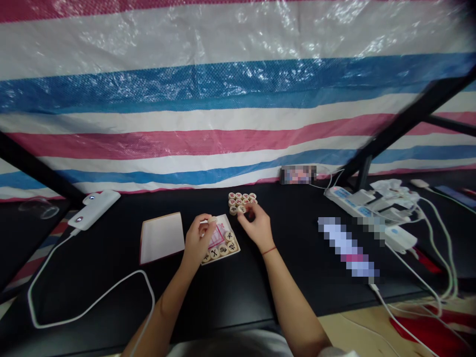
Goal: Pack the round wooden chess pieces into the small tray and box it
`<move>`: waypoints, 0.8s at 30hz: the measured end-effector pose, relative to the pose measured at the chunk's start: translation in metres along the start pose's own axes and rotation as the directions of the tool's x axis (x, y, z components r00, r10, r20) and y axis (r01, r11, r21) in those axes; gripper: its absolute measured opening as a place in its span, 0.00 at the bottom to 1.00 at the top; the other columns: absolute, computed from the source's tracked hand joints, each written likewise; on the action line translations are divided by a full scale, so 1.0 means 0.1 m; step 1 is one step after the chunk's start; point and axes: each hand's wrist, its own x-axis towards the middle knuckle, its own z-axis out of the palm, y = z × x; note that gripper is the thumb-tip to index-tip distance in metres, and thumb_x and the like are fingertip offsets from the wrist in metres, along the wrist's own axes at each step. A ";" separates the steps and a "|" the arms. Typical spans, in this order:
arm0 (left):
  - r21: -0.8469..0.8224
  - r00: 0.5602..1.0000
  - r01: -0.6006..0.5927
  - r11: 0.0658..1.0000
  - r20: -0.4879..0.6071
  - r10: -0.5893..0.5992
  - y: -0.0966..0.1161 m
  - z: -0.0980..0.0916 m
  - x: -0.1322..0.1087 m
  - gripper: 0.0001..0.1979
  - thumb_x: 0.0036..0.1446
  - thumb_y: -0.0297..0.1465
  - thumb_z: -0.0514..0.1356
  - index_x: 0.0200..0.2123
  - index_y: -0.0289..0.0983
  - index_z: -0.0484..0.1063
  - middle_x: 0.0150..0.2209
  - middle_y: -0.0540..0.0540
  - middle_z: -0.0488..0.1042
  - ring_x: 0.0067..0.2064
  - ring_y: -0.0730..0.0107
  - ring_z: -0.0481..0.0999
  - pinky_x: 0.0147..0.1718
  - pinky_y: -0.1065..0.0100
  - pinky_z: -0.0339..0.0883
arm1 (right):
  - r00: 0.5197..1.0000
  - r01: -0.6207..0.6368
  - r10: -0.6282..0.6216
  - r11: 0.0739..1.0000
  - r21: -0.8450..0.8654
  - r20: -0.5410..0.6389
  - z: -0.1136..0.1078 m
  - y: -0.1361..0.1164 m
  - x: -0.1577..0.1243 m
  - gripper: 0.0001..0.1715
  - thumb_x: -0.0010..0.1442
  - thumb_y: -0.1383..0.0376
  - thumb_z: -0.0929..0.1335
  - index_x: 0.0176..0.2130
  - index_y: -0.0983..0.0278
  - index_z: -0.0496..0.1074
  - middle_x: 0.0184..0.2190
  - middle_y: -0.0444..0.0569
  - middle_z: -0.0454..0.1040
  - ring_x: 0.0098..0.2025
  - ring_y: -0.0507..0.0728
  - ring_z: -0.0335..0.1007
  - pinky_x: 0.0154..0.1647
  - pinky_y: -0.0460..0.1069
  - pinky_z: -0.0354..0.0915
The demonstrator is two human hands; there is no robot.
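Above the open box (237,249), my left hand (198,242) pinches a pale round piece (212,219) between thumb and fingertips, its back turned outward and its wrist bent a little. Round pieces with dark characters line the box's near and right edges, beside a pink-lined print. My right hand (259,228) reaches past the box's far right corner, thumb and fingertips at a front piece (241,209) of the rows of pieces (238,196); whether it grips or merely touches, I cannot tell. Both forearms slant inward from below, a thin red band (269,250) around my right wrist. Just left of the box, a pale-lined lid (162,238) lies on the black table (230,297). Farther left rests a white device (94,210) with a cable; to the right, a white power strip (347,201) sits among tangled cords. Behind the table hangs a shiny sheet (223,144) striped red, white and blue, between slanting black bars (401,119).
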 end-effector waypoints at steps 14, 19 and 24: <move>0.219 0.982 -0.183 0.959 0.092 0.166 0.04 0.03 -0.02 0.10 0.56 0.31 0.59 0.43 0.41 0.72 0.41 0.47 0.76 0.38 0.71 0.77 0.43 0.66 0.72 | 0.984 0.084 -0.105 0.985 0.149 0.143 0.11 -0.15 -0.09 0.12 0.58 0.59 0.66 0.39 0.63 0.70 0.30 0.46 0.71 0.33 0.54 0.67 0.38 0.49 0.64; 0.407 0.945 -0.326 0.853 0.140 0.294 0.05 0.00 -0.05 0.14 0.57 0.25 0.57 0.46 0.43 0.72 0.45 0.47 0.75 0.47 0.67 0.75 0.50 0.64 0.68 | 0.947 0.102 -0.178 0.957 0.272 0.269 0.19 -0.41 -0.24 0.11 0.56 0.60 0.68 0.39 0.62 0.71 0.34 0.47 0.75 0.33 0.53 0.69 0.37 0.47 0.66; 0.473 0.930 -0.368 0.801 0.189 0.316 0.04 0.00 -0.05 0.16 0.59 0.28 0.58 0.50 0.43 0.69 0.45 0.47 0.75 0.47 0.66 0.75 0.50 0.65 0.68 | 0.974 0.045 -0.107 0.956 0.291 0.201 0.18 -0.36 -0.19 0.11 0.56 0.61 0.67 0.39 0.62 0.73 0.32 0.47 0.75 0.30 0.52 0.69 0.33 0.46 0.67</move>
